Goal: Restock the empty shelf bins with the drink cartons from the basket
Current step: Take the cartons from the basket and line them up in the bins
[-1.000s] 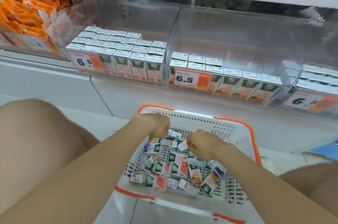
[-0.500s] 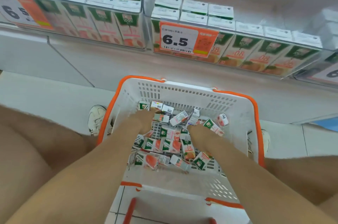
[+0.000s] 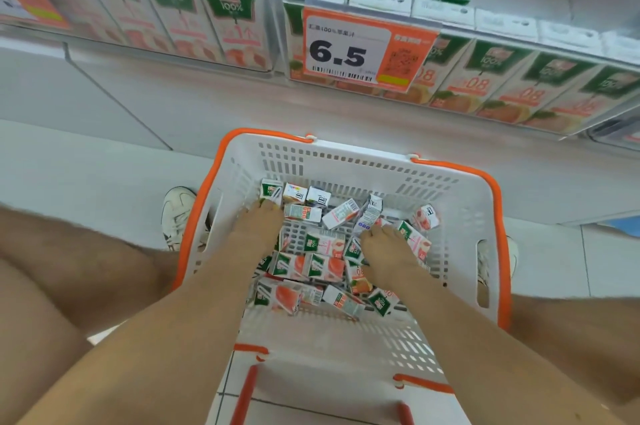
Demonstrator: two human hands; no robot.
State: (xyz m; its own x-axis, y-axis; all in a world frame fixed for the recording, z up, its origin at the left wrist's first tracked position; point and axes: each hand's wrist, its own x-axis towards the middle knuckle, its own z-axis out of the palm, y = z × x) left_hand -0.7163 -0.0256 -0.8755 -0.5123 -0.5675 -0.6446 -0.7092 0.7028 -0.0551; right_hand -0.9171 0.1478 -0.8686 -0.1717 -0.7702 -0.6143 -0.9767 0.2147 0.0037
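A white basket with an orange rim (image 3: 346,150) stands on the floor between my knees. Several small drink cartons (image 3: 325,246), green, white and peach, lie jumbled on its bottom. My left hand (image 3: 258,228) is down in the pile at the left, fingertips by a green-topped carton (image 3: 271,189). My right hand (image 3: 384,249) rests on the pile at the right, fingers curled over a white carton (image 3: 370,216). Whether either hand grips a carton is hidden by the backs of the hands. Above, a clear shelf bin (image 3: 273,8) holds rows of upright cartons (image 3: 491,74).
An orange price tag reading 6.5 (image 3: 349,50) hangs on the middle bin's front. A left bin (image 3: 221,19) is packed with cartons. My white shoes (image 3: 178,213) flank the basket. The basket's red handle (image 3: 244,397) lies folded down towards me.
My head has tilted down and closer to the basket. Both hands have dropped from above the pile into the cartons, fingers now down among them.
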